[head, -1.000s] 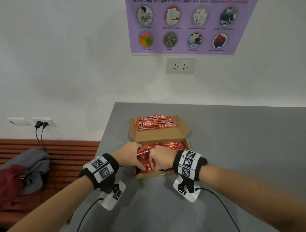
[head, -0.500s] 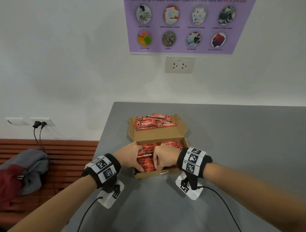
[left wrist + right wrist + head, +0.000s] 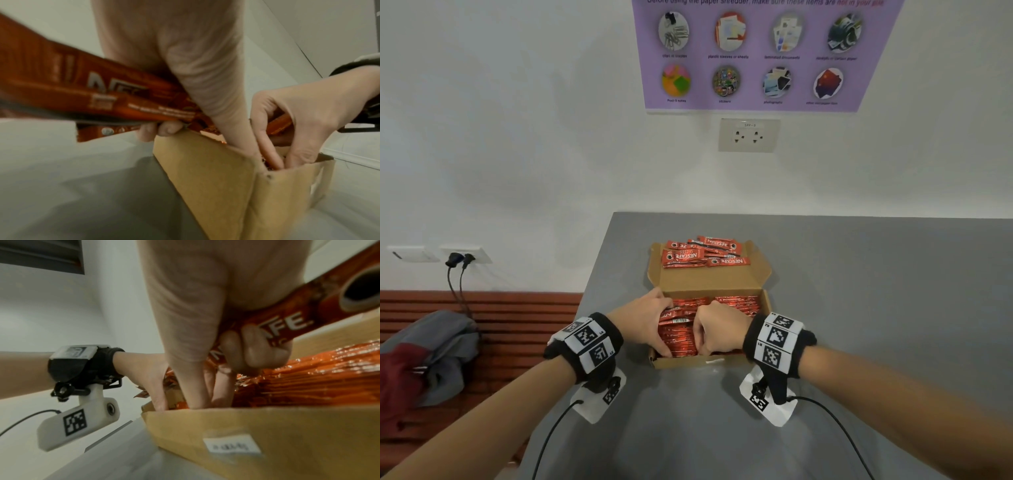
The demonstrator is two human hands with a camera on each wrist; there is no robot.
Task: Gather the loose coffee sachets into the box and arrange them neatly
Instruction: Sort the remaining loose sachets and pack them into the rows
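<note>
An open cardboard box (image 3: 690, 362) stands on the grey table (image 3: 876, 308), with rows of red coffee sachets (image 3: 739, 303) packed in it. Several loose sachets (image 3: 702, 251) lie on its lid flap (image 3: 709, 279) behind. My left hand (image 3: 649, 322) and right hand (image 3: 719, 329) are both in the box's front left part, and a bundle of sachets (image 3: 677, 334) stands between them. The left hand (image 3: 205, 100) curls its fingers round sachets (image 3: 115, 104), thumb down inside the box (image 3: 216, 178). The right hand (image 3: 205, 321) grips a sachet (image 3: 298, 321) above the packed rows (image 3: 318, 378).
The table's left edge runs just left of the box. Below it is a slatted wooden bench (image 3: 524, 308) with grey and red clothing (image 3: 424, 359). Plugs sit in a wall socket (image 3: 460, 260). Cables (image 3: 835, 428) trail from both wrists over the table's near part.
My hands have drawn slightly apart, so more of the sachet bundle shows between them. The box and the loose sachets on the lid have not moved.
</note>
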